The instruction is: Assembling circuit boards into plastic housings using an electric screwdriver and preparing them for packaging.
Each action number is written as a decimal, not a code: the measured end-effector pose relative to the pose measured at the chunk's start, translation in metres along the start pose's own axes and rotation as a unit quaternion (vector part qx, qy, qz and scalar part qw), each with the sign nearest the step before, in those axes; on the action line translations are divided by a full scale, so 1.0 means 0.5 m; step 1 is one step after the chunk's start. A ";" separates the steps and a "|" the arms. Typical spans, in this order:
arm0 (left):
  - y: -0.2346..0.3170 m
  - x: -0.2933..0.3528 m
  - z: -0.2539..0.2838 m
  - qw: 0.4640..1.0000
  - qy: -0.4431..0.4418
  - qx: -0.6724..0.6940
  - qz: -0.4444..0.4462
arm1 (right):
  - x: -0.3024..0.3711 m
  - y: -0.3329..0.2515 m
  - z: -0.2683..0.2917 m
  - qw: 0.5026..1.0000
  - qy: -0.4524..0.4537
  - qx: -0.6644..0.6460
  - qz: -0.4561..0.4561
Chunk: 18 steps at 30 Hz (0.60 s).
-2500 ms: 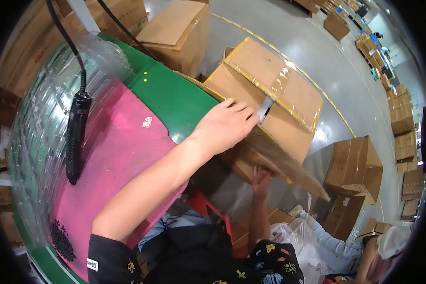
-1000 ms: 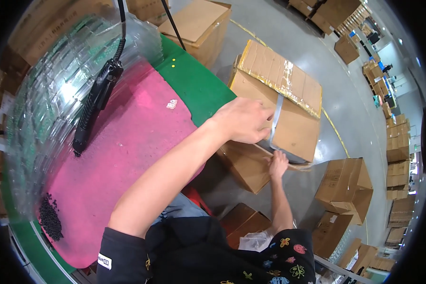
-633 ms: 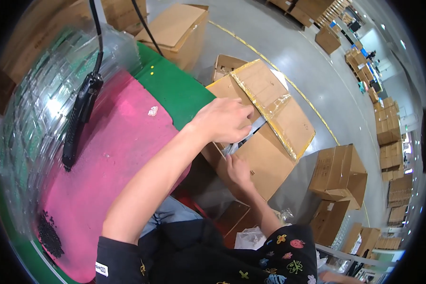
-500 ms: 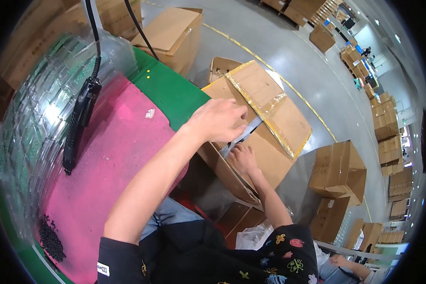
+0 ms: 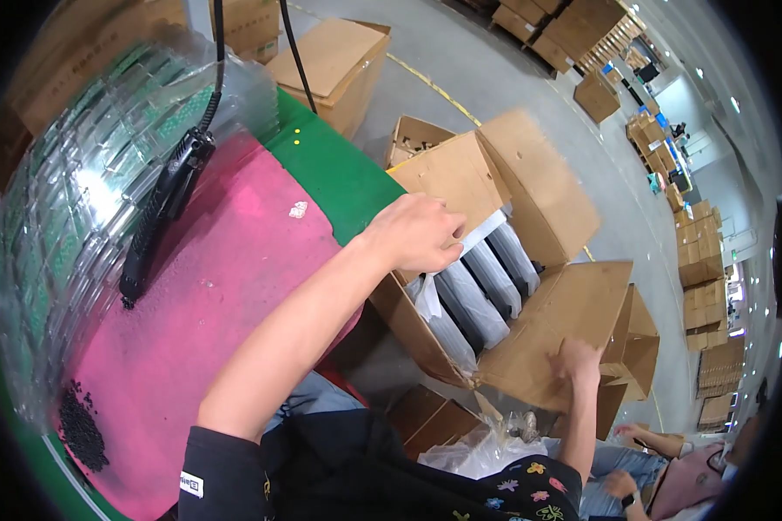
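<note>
The carton (image 5: 413, 330) beside the desk (image 5: 339, 184) is open — wrapped pieces (image 5: 478, 304) bared but inside. My left hand (image 5: 419, 233) curls at its edge, right hand (image 5: 576, 358) at a flap (image 5: 573, 300) — can't tell either grip's hold.

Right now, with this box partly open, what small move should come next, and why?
Perhaps lift the left flap with your left hand: it seems to cover part of the wrapped pieces, while the right flap, by your right hand, is already open.

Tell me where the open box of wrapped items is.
In the head view, the open box is right of centre, beside the green table, with the left hand and right hand at its flaps.
</note>
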<state>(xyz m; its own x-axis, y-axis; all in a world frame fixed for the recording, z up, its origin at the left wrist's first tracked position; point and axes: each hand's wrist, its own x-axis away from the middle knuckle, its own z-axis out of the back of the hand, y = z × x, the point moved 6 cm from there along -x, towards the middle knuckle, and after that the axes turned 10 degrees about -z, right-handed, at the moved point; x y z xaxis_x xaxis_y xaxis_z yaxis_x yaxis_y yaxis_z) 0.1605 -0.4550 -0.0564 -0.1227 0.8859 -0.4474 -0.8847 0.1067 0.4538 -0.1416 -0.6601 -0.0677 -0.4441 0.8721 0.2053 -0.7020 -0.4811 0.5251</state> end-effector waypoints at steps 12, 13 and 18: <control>0.012 0.000 0.004 1.000 0.005 -0.011 -0.002 | -0.129 -0.584 -0.291 0.746 -0.166 -0.603 0.229; 0.017 -0.010 0.002 1.000 0.016 0.001 -0.010 | -0.159 -0.618 -0.298 0.722 -0.218 -0.628 0.193; 0.005 0.010 0.008 1.000 0.015 -0.003 0.005 | -0.099 -0.674 -0.147 0.487 -0.370 -0.791 0.000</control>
<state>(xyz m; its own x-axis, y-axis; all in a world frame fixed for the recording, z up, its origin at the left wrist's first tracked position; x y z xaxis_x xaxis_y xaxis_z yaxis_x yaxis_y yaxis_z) 0.1594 -0.4487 -0.0544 -0.1441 0.8733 -0.4654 -0.8860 0.0956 0.4538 0.0761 -0.5477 -0.3153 -0.5323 0.3840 0.7544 -0.5123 0.5634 -0.6482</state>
